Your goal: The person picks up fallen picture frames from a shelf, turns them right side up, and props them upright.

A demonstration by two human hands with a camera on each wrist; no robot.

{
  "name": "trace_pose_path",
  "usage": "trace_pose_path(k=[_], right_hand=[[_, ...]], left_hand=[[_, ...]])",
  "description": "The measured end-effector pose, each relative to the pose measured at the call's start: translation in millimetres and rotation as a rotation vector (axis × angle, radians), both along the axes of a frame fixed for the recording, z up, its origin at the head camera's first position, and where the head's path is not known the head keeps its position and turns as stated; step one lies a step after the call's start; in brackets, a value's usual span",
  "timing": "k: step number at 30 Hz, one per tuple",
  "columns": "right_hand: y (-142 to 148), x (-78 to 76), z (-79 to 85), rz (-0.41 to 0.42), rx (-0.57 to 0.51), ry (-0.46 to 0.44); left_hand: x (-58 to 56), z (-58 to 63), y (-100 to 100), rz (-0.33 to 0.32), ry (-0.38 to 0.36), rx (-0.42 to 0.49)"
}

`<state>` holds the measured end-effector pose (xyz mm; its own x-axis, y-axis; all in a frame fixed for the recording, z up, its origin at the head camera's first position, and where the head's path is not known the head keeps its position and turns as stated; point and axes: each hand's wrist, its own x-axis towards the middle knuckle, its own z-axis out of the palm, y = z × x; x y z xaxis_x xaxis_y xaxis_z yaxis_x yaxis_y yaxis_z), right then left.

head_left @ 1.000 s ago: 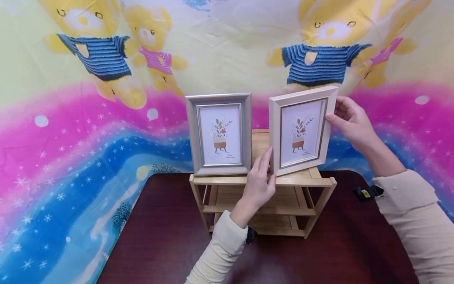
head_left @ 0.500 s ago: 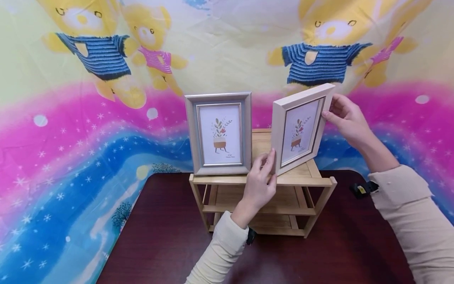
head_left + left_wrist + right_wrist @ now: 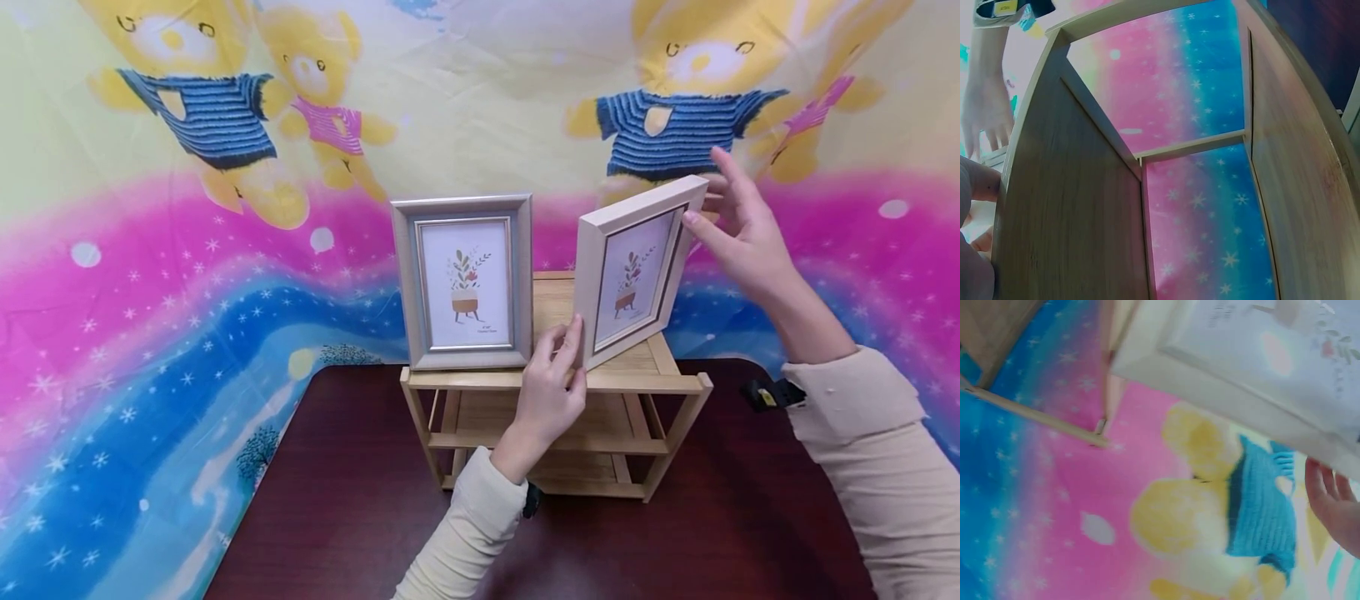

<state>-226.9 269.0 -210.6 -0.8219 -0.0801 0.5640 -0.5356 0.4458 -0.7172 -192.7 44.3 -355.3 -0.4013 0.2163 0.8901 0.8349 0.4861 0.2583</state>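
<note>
A cream picture frame stands turned at an angle on the right of a wooden rack's top. My left hand holds its lower left corner, index finger along the side edge and thumb low in front. At the upper right edge is my right hand: the thumb touches the front, the index finger sticks up straight, and other fingers pass partly behind the frame. In the right wrist view, fingers show at the frame's edge. A silver-grey picture frame stands on the left of the rack top, facing forward.
The rack has lower shelves and stands on a dark red-brown table. Behind it hangs a cloth backdrop printed with bears and snowflakes. The left wrist view looks along the rack's wooden boards.
The cream frame has swung round so that its face points more to the left. My right hand has slid up its edge and its index finger has lifted. The left hand stays nearly in place.
</note>
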Motion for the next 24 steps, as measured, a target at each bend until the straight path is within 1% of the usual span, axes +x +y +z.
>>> trace_pose_path(k=[3,5,13,17,21,24], right_hand=[[-3,1.0,5.2,-0.018,0.007,0.040],[-5,-0.1,6.2,-0.025,0.013,0.045],[-9,-5.7,5.1,-0.032,0.002,0.006],[-12,-11.0,5.4,-0.008,0.001,-0.009],[-14,-15.6,5.6,0.042,-0.003,-0.017],[-15,-16.3,5.8,0.069,0.044,-0.004]], left_hand=[[0.3,0.2,0,0.001,0.003,0.004],[0.3,0.0,0,0.000,0.003,0.009],[0.2,-2.5,2,-0.006,0.014,0.016],[0.5,-2.9,3,0.015,0.023,0.012],[1.1,-3.6,4,0.040,0.034,0.002],[1.7,-4.2,6,0.051,0.035,-0.002]])
